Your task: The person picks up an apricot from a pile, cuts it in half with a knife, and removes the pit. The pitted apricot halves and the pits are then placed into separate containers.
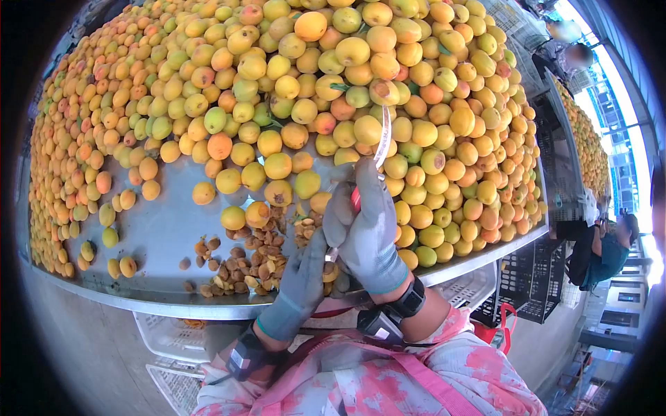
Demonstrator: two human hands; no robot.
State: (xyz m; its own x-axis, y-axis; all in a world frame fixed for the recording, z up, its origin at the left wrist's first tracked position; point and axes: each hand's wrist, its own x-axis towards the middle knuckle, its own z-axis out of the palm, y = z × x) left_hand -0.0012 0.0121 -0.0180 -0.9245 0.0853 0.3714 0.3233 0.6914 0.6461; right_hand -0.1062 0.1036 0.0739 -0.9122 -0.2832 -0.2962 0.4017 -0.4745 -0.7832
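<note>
My right hand (371, 229), in a grey glove, is closed around the red handle of a curved knife (383, 135), whose blade points up toward the fruit pile. My left hand (302, 281), gloved too, has its fingers closed beside the right one, near the table edge; a bit of yellow fruit (329, 272) shows by its fingertips, partly hidden. Brown pits (257, 263) lie heaped on the metal table (173, 229) just left of my hands. Beyond them spreads a large pile of yellow-orange apricots (277, 87).
Black crates (531, 277) and a red item (501, 329) are right of the table. White crates (166, 333) stand below its front edge. A person in a green top (607, 260) is at far right, another person (558, 55) at upper right, near a second fruit table (586, 142).
</note>
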